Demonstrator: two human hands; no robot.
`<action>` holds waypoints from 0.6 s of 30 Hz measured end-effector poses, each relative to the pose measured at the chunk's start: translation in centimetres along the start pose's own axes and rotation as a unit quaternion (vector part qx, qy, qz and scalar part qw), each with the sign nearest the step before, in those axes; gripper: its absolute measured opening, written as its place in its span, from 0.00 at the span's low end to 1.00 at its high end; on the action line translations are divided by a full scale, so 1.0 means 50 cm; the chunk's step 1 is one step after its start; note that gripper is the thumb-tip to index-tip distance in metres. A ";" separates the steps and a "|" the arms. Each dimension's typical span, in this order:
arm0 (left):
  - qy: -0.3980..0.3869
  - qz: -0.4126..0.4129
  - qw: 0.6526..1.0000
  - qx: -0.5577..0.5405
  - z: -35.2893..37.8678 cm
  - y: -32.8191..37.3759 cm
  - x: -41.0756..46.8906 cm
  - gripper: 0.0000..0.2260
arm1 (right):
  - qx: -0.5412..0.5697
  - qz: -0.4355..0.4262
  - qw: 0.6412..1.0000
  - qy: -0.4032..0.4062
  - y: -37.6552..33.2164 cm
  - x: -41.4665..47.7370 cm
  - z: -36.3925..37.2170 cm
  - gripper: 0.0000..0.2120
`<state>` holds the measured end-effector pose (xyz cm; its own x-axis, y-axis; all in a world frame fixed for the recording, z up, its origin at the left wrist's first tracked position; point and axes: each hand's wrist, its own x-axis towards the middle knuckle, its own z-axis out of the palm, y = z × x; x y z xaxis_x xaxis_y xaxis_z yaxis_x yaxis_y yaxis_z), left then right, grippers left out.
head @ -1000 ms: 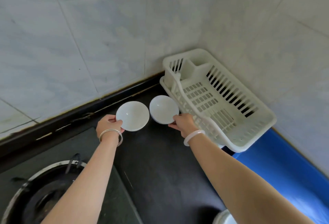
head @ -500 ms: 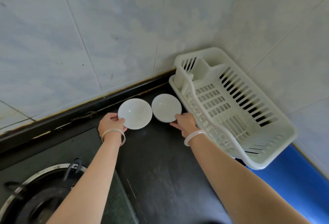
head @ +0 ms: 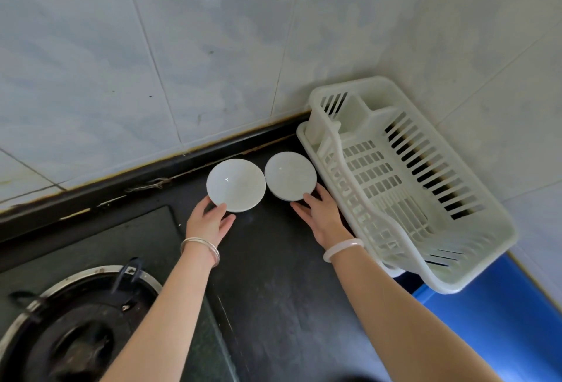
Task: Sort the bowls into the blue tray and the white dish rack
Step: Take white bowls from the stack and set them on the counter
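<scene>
1. The left hand (head: pixel 209 223) pinches the near rim of the left bowl (head: pixel 235 184), with one finger lapped over the edge. This grip matches the one it had a second ago.
2. The right hand (head: pixel 324 219) has changed: its fingers were curled at the rim of the right bowl (head: pixel 290 175), and now they lie straighter against the near edge. I cannot tell whether they still grip it or only touch it.
3. The hands are apart, one to each bowl. The bowls are side by side, nearly touching, mouths up, low over the dark surface (head: pixel 273 275) near the tiled wall (head: pixel 182 62). Whether they rest on the surface is unclear.
4. The right bowl now sits just beside the long wall of the white dish rack (head: pixel 349 190), not in it. A second ago it overlapped the rack's corner, though the view has also swung.
5. The blue tray (head: pixel 492 314) lies past the rack's near end, well apart from both bowls.
6. My judgement is that neither bowl has been sorted yet. The straightened right fingers suggest either a release or a fresh grasp.
</scene>
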<state>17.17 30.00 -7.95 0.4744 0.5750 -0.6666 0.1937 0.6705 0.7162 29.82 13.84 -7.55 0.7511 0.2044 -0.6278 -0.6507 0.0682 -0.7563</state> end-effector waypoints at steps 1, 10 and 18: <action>0.000 -0.005 0.999 -0.037 0.004 -0.004 -0.005 0.15 | 0.010 -0.006 1.000 0.001 0.001 -0.001 0.001 0.25; 0.067 0.003 0.992 -0.106 0.042 0.012 0.006 0.19 | 0.022 -0.023 0.999 -0.006 -0.020 0.023 0.041 0.24; 0.069 0.016 0.991 -0.114 0.054 0.028 0.031 0.19 | 0.019 -0.034 0.999 0.003 -0.034 0.053 0.082 0.25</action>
<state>20.48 30.59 -7.41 0.3515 0.6456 -0.6780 -0.0257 0.7306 0.6823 32.44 18.26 -7.17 0.7936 0.1930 -0.5770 -0.6027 0.1190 -0.7891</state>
